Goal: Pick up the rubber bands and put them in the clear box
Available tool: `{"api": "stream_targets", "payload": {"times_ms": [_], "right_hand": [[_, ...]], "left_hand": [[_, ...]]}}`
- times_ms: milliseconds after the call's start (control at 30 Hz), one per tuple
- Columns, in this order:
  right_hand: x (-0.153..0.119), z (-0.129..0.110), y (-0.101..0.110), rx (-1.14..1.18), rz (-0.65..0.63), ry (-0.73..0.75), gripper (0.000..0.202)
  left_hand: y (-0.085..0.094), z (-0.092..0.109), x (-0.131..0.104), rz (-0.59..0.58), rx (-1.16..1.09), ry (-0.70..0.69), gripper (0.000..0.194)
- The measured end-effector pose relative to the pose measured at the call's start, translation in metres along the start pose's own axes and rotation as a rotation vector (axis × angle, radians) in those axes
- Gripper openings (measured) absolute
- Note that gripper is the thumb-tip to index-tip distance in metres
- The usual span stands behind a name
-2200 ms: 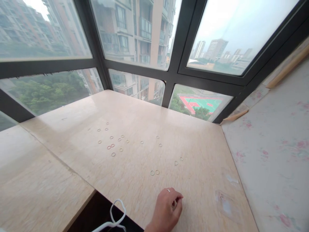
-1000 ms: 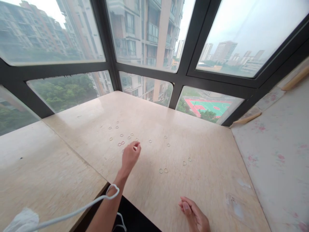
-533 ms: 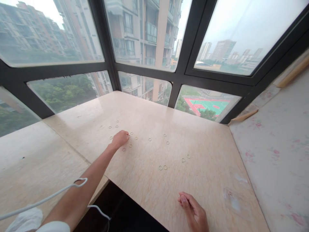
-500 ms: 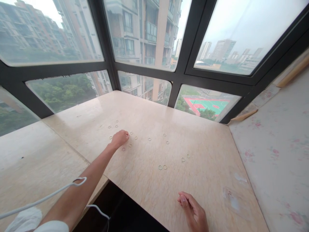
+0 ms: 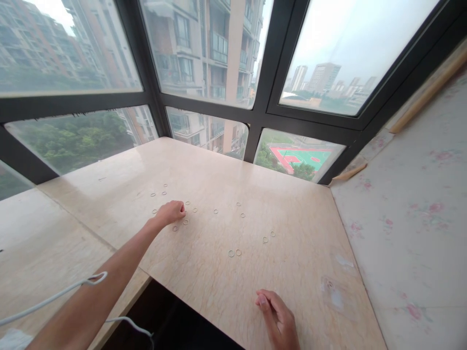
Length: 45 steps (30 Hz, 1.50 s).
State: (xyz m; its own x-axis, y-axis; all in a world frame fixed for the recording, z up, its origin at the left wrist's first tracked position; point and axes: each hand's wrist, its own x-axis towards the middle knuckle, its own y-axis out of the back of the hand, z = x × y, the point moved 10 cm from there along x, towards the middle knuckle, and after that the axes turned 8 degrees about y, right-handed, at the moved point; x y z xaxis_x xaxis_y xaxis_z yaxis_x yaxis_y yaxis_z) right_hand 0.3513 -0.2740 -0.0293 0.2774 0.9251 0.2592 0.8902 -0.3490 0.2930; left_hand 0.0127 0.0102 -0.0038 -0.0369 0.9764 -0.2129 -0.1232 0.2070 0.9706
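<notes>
My left hand [image 5: 171, 212] reaches across the marble-look surface, its fingers pinched together low over a cluster of thin rings. Whatever the fingertips hold, if anything, is hidden. Close by its fingertips lie a ring [image 5: 188, 203], another ring [image 5: 194, 210] and a third ring [image 5: 186, 222]. One more ring [image 5: 154, 211] shows behind the wrist. My right hand [image 5: 279, 316] rests near the front edge with its fingers curled and thumb against them; its inside cannot be seen. Two rings [image 5: 235, 253] lie side by side beyond it.
More rings lie scattered at the left, middle and right, one of them here [image 5: 265, 240]. A clear plastic bag [image 5: 337, 294] lies at the right by the wallpapered wall [image 5: 412, 233]. A white cable [image 5: 54, 297] crosses my left forearm. Dark-framed windows [image 5: 257, 119] border the back.
The view has turned a little to the right, so everything sits further left. My left hand stays over the same cluster, its fingers tucked slightly lower. My right hand keeps its pose.
</notes>
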Motion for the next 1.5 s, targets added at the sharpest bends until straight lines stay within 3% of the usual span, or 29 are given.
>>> {"api": "stream_targets", "payload": {"times_ms": [167,367,467,567,767,933,1100,1200,1300,1500], "right_hand": [[0.0,-0.002,-0.002,0.019,-0.034,0.027,0.032],[0.001,-0.008,-0.006,-0.048,-0.132,0.097,0.032],[0.002,-0.012,-0.006,-0.084,-0.142,0.131,0.032],[0.004,-0.016,-0.003,-0.098,-0.118,0.154,0.033],[0.006,-0.017,-0.001,-0.086,-0.08,0.156,0.029],[0.006,-0.013,-0.001,-0.095,-0.075,0.16,0.022],[0.007,-0.013,-0.005,-0.091,-0.097,0.183,0.019],[0.009,-0.01,-0.001,-0.056,-0.055,0.158,0.017],[0.01,-0.008,0.003,-0.048,-0.024,0.126,0.018],[0.01,-0.014,-0.002,-0.067,-0.076,0.177,0.013]], "left_hand": [[0.016,0.031,-0.017,0.057,-0.156,-0.084,0.011],[0.043,0.111,-0.052,0.085,-0.433,-0.305,0.015],[0.048,0.154,-0.071,0.07,-0.551,-0.397,0.017],[0.038,0.198,-0.087,-0.009,-0.688,-0.473,0.018],[0.001,0.295,-0.127,-0.201,-0.878,-0.636,0.023],[-0.025,0.372,-0.174,-0.239,-0.804,-0.811,0.018],[-0.052,0.431,-0.215,-0.273,-0.653,-1.003,0.015],[-0.064,0.45,-0.225,-0.277,-0.547,-1.067,0.019],[-0.07,0.455,-0.225,-0.251,-0.47,-1.062,0.021],[-0.061,0.428,-0.214,-0.144,-0.509,-0.961,0.027]]}}
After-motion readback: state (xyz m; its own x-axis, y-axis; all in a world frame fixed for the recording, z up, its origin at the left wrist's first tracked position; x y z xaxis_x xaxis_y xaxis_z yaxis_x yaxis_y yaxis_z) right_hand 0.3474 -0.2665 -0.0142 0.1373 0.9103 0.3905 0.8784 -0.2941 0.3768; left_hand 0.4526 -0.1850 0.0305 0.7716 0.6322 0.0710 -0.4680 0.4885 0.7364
